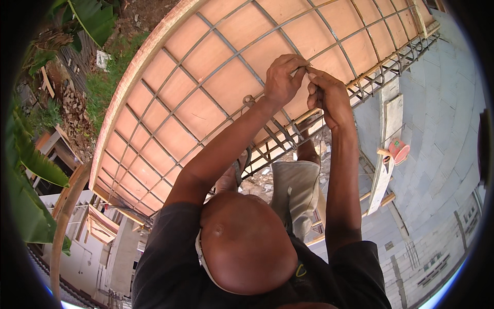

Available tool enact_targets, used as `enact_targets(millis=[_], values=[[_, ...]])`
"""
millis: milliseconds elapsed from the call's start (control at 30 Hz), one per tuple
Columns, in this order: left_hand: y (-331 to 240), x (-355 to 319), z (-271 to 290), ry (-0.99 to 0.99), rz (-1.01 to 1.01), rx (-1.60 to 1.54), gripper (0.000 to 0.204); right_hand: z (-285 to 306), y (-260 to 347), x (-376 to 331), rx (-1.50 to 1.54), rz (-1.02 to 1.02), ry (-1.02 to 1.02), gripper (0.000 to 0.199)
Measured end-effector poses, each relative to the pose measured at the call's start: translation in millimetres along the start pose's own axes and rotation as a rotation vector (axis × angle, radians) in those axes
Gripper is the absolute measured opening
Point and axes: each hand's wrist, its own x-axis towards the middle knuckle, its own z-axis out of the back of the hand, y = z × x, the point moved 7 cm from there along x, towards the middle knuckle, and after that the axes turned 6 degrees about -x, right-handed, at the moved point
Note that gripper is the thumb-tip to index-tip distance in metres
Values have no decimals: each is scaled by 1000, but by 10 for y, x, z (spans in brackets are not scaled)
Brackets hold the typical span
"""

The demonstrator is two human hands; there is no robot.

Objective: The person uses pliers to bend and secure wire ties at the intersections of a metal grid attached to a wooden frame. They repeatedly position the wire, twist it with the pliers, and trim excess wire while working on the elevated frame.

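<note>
My left hand (283, 77) and my right hand (329, 98) meet above the mesh of steel reinforcing bars (236, 53). The fingertips of both are pinched close together, almost touching. Whatever lies between them is too small to make out. Under the bars spreads an orange-brown formwork panel (208, 90), and the crossing bars make a grid over it. My left forearm reaches across the near part of the grid. My right forearm rises past the panel's near edge, where a row of bent bars (368, 82) runs.
A raised wooden board (121, 100) borders the panel on the left. Below right, a red bucket (399, 151) stands by planks (381, 185) against a grey block wall (437, 139). Banana leaves (31, 195) and rubble (77, 108) lie left. My sandalled foot (242, 164) is at the panel edge.
</note>
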Motion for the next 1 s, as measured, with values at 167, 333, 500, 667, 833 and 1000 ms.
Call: enact_targets(millis=[167,333,500,667,833,1000], values=[[-41,-21,-8,-12,-75,42,14,257,167,429,-820,452,-462,35],[26,-40,12,-27,-51,-27,12,357,82,744,-819,397,-270,24],[106,3,57,-60,113,-135,14,84,120,528,-1090,586,-384,22],[120,107,-9,3,245,-295,21,10,228,492,-1211,612,-354,24],[283,57,-128,-81,210,-400,26,31,109,561,-1164,590,-437,26],[686,45,-64,101,763,-592,55,88,-300,722,-290,94,-302,28]])
